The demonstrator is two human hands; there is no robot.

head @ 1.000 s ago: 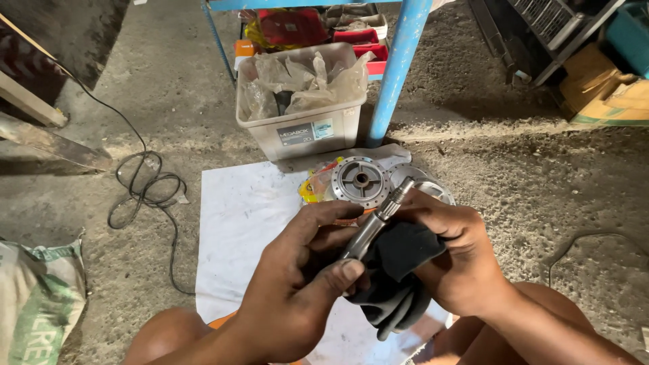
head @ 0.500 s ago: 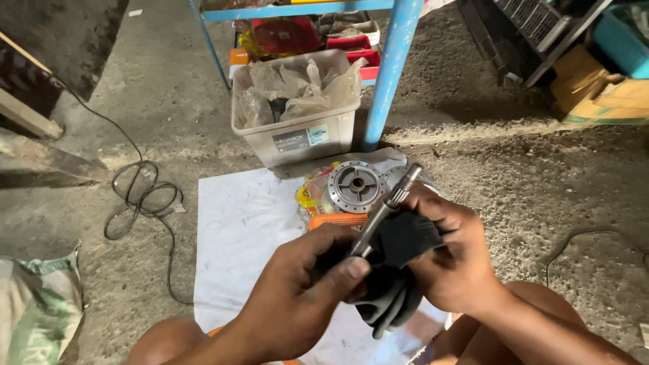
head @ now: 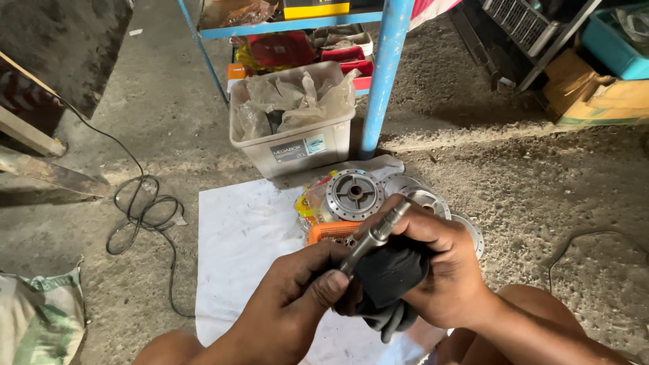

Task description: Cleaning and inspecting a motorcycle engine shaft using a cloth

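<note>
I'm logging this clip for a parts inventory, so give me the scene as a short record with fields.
left hand: left hand grips the lower end of a metal shaft
right hand: right hand holds a black cloth around the shaft
behind hands: round metal hub, orange basket
ground cover: white sheet
further back: plastic bin of bags, blue post
left side: black cable

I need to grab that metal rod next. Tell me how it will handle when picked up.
The metal rod looks solid steel, so probably stiff and heavy for its size. Its round, smooth shaft would likely roll if set down. The right hand wipes it with a dark rag, so it may be greasy and slippery.
</note>
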